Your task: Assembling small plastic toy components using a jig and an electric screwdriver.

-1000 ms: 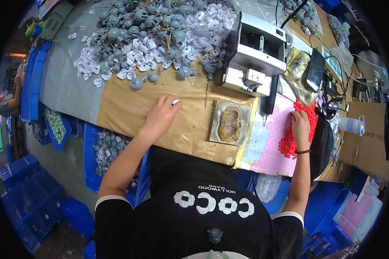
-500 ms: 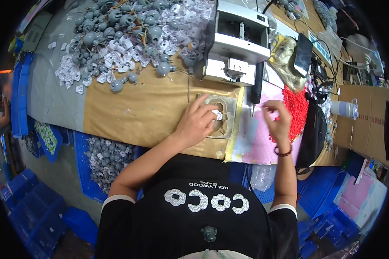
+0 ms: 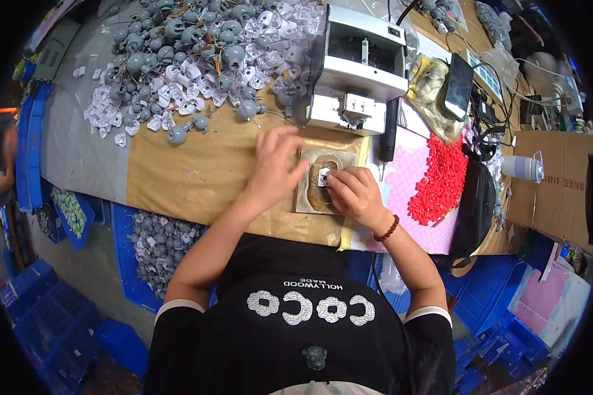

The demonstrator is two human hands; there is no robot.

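A square metal fixture (image 3: 302,201) with a rounded hollow lies on the brown-covered bench in front of me. In its hollow sits a small white plastic part (image 3: 323,176). My right hand (image 3: 359,195) is over the fixture, thumb and fingertips pinched together at the right edge of that part; whatever they pinch is hidden. Just left of the fixture my left hand (image 3: 275,163) hovers with its fingers apart and nothing in them. To the right, small red pieces (image 3: 435,184) are heaped on a pink sheet (image 3: 402,161).
Behind the fixture stands a grey-white machine (image 3: 362,76). Grey round parts (image 3: 234,54) and white plastic parts (image 3: 102,108) are piled at the far left. A phone (image 3: 460,85), a black bag (image 3: 476,204) and a cup (image 3: 522,168) are on the right. Below left is a blue bin (image 3: 128,253).
My right hand has come left from beside the red pieces to the white part in the fixture. My left hand has drawn off the part to the left, its fingers spreading.
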